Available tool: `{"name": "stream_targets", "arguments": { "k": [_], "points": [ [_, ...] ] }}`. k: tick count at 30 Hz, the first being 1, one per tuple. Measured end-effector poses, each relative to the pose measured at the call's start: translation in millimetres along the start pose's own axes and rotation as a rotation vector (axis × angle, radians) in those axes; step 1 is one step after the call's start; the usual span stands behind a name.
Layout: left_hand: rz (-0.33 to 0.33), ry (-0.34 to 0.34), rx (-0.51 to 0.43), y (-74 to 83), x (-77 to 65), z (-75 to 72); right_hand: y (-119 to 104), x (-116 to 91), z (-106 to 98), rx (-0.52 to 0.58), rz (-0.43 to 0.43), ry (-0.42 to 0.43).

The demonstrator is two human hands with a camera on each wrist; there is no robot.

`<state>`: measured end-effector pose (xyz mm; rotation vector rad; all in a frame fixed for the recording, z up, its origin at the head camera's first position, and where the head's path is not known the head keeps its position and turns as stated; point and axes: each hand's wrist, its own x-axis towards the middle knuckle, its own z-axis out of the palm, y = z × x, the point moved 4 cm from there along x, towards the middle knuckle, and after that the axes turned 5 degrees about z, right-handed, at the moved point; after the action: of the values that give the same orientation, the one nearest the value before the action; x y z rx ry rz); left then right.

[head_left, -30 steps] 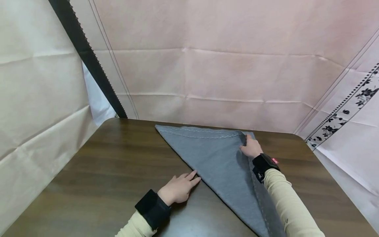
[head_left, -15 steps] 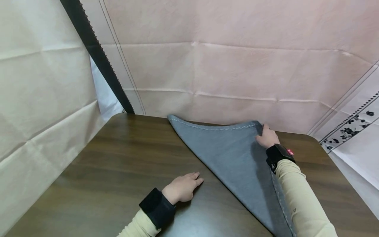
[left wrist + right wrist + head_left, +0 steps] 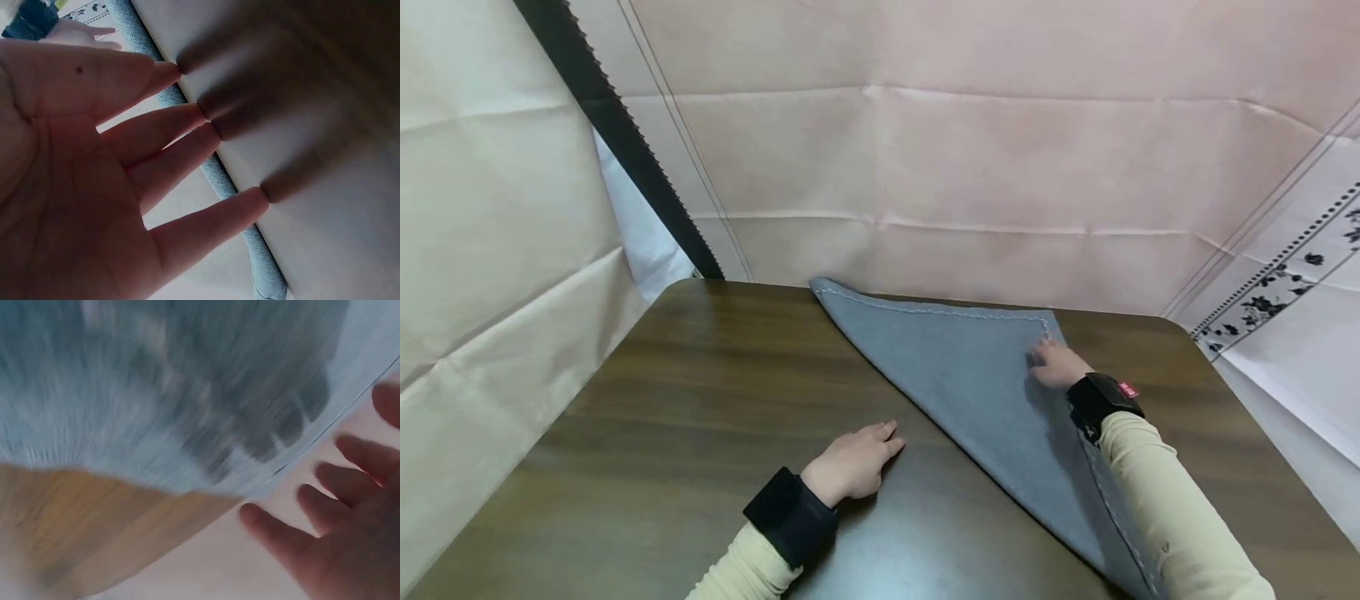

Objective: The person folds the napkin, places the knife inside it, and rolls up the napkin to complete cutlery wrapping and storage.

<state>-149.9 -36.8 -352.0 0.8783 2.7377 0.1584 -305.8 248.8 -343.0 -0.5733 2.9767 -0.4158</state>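
Note:
A blue-grey cloth (image 3: 955, 367) with pale stitching near its edges lies folded into a triangle on the brown table. Its long folded edge runs diagonally, and its left tip curls up slightly at the back. My right hand (image 3: 1058, 367) is over the cloth near the far right corner; in the right wrist view its fingers are spread and hold nothing, with their shadow on the cloth (image 3: 125, 419). Beside the long fold, my left hand (image 3: 853, 462) touches the tabletop with spread fingertips (image 3: 259, 194), apart from the cloth. The right forearm hides part of the cloth's right side.
The brown wooden table (image 3: 662, 433) has rounded far corners. Pale creased sheets (image 3: 970, 158) hang right behind it and at both sides, one with a black strip (image 3: 625, 142). Both wrists wear black bands (image 3: 793, 517).
My right hand has let go of the cloth's far right corner and drawn back from it; that corner now lies flatter. The cloth has shifted right, away from my left fingertips.

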Motion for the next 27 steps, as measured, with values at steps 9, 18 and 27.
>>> {"name": "stream_targets", "arguments": {
  "k": [9, 18, 27],
  "points": [
    [-0.008, 0.021, -0.046, -6.4, -2.9, -9.4, -92.0, -23.1, 20.9, 0.047, 0.092, -0.234],
    [0.012, -0.032, -0.148, -10.7, 26.8, -29.6, -91.7, -31.8, 46.3, -0.107, 0.315, -0.310],
    [-0.082, -0.125, -0.041, -13.2, 64.0, -32.5, -72.9, -31.3, 60.4, -0.109, 0.336, -0.274]
  ]
}}
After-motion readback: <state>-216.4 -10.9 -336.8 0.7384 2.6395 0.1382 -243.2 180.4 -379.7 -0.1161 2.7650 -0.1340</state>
